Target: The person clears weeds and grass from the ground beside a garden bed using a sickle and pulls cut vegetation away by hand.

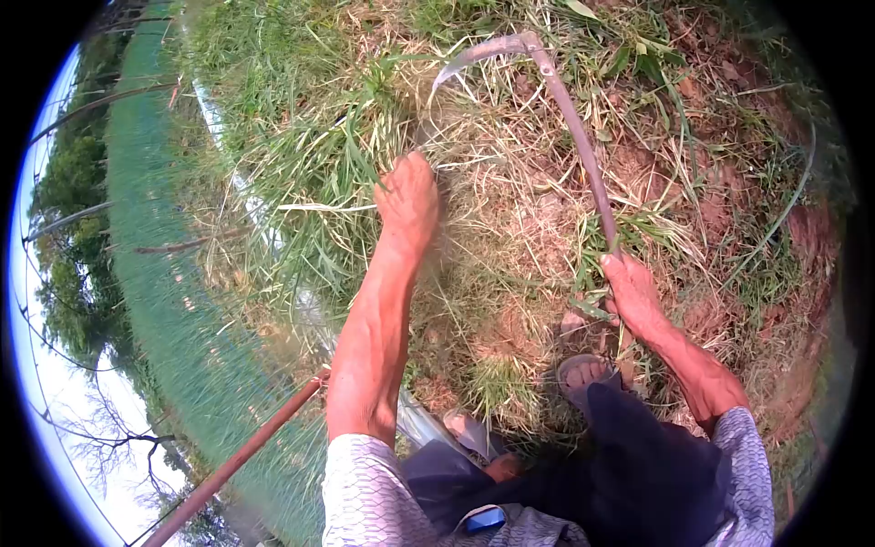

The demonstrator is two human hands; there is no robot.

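My left hand (407,196) is closed around a clump of grass (351,150), its long green blades fanning out to the left of the fist. In my right hand (631,290) is the wooden handle of a sickle (574,123), gripped near its lower end. The sickle's curved metal blade (483,52) points left, its tip above and a little right of my left fist, apart from it. A few green blades of grass hang about my right hand.
Cut dry grass (510,201) and reddish soil (720,201) cover the ground. My sandalled foot (583,372) stands below the right hand. On the left are a pale plastic strip (246,196), a rusty pole (241,456) and a field of tall green plants (155,237).
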